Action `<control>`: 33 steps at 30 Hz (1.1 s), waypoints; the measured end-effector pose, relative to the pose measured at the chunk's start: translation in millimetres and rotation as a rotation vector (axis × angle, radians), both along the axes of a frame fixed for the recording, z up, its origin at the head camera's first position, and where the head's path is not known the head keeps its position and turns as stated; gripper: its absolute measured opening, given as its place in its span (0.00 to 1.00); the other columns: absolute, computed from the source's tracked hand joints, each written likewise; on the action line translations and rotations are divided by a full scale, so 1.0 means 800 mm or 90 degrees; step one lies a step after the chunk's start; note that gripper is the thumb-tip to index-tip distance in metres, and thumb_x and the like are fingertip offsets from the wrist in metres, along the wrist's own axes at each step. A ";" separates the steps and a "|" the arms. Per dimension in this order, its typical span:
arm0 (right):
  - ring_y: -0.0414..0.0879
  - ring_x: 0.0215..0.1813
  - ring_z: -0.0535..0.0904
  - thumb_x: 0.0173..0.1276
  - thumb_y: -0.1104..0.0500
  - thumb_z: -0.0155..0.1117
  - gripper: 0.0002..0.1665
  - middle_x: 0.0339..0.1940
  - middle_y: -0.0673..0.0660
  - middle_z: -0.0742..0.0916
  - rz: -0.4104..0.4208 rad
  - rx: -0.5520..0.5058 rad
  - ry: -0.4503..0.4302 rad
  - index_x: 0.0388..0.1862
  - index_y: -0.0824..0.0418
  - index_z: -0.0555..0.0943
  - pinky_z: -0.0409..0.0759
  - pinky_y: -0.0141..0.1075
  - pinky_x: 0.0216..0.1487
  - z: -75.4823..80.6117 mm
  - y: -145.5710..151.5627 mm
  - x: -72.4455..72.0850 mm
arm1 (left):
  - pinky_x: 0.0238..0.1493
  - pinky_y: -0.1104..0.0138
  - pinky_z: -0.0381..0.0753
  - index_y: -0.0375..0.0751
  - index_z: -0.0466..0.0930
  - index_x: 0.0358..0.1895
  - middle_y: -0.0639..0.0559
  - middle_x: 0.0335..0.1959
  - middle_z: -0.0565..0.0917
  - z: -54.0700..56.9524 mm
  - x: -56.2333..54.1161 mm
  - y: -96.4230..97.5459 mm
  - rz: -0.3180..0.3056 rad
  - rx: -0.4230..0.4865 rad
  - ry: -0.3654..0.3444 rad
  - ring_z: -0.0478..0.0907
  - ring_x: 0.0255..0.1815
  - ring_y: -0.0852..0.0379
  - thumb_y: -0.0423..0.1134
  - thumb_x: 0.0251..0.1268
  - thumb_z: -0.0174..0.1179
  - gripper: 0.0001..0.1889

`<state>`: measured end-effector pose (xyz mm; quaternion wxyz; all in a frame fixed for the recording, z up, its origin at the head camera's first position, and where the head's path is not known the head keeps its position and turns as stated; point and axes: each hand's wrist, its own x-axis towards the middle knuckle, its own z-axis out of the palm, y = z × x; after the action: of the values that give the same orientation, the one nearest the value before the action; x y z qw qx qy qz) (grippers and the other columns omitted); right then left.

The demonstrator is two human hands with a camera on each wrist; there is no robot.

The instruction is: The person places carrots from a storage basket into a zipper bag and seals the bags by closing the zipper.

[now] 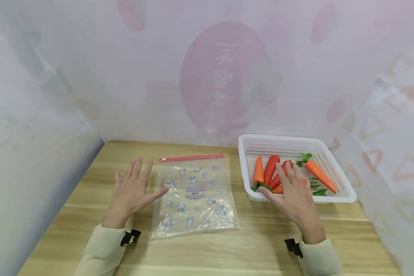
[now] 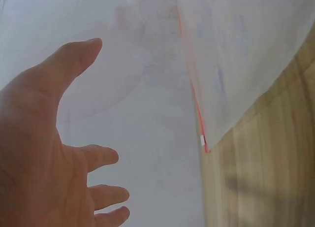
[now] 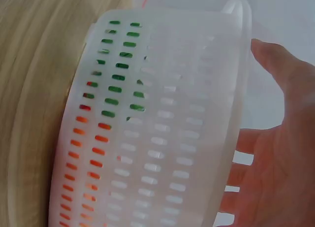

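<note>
A clear zip bag (image 1: pixel 194 209) with a red slider strip (image 1: pixel 193 158) and small cartoon prints lies flat on the table. My left hand (image 1: pixel 132 193) hovers at the bag's left side with fingers spread, holding nothing; its thumb overlaps the bag's edge in the head view. Over the front of a white perforated basket (image 1: pixel 338 199), my right hand (image 1: pixel 294 197) is stretched out with straight fingers and grips nothing. Inside the basket are a carrot (image 1: pixel 320 176) at right, another carrot (image 1: pixel 258 170) at left and red peppers (image 1: pixel 271 168). The right hand partly hides the contents.
The wooden table (image 1: pixel 210 253) ends at a white printed cloth (image 1: pixel 151 115) behind, with more cloth on both sides. The basket stands at the table's back right, close to the right-hand cloth (image 1: pixel 393 184).
</note>
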<state>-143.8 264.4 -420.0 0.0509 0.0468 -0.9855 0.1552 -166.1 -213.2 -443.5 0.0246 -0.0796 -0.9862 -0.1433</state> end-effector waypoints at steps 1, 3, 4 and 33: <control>0.73 0.87 0.46 0.70 0.20 0.54 0.63 0.89 0.68 0.54 0.005 -0.002 -0.003 0.89 0.55 0.50 0.42 0.81 0.77 0.001 -0.003 -0.002 | 0.78 0.22 0.34 0.49 0.44 0.88 0.33 0.88 0.43 0.001 -0.001 -0.001 -0.003 0.007 -0.007 0.41 0.88 0.29 0.80 0.65 0.51 0.58; 0.72 0.87 0.47 0.70 0.20 0.54 0.63 0.89 0.67 0.54 0.016 -0.009 -0.013 0.89 0.54 0.49 0.44 0.80 0.78 0.005 -0.009 -0.006 | 0.79 0.23 0.37 0.46 0.42 0.88 0.33 0.88 0.42 0.002 -0.003 -0.002 -0.014 0.031 -0.027 0.40 0.88 0.29 0.79 0.67 0.51 0.58; 0.71 0.88 0.46 0.71 0.21 0.55 0.62 0.89 0.67 0.53 0.023 -0.019 -0.021 0.90 0.53 0.48 0.44 0.79 0.79 0.008 -0.012 -0.009 | 0.80 0.25 0.38 0.44 0.42 0.88 0.33 0.88 0.42 0.004 -0.005 -0.002 -0.023 0.049 -0.039 0.40 0.88 0.29 0.78 0.69 0.51 0.58; 0.42 0.23 0.52 0.74 0.41 0.68 0.35 0.20 0.46 0.58 0.028 -0.212 -0.167 0.19 0.52 0.57 0.60 0.36 0.27 0.093 -0.149 -0.165 | 0.36 0.59 0.76 0.34 0.78 0.38 0.40 0.42 0.82 0.038 -0.137 0.004 0.024 0.334 -0.295 0.68 0.30 0.51 0.56 0.77 0.58 0.24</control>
<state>-276.0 145.3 -345.7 -0.0741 0.0391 -0.9432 0.3215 -275.9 -209.7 -412.8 -0.1774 -0.0178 -0.8964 -0.4058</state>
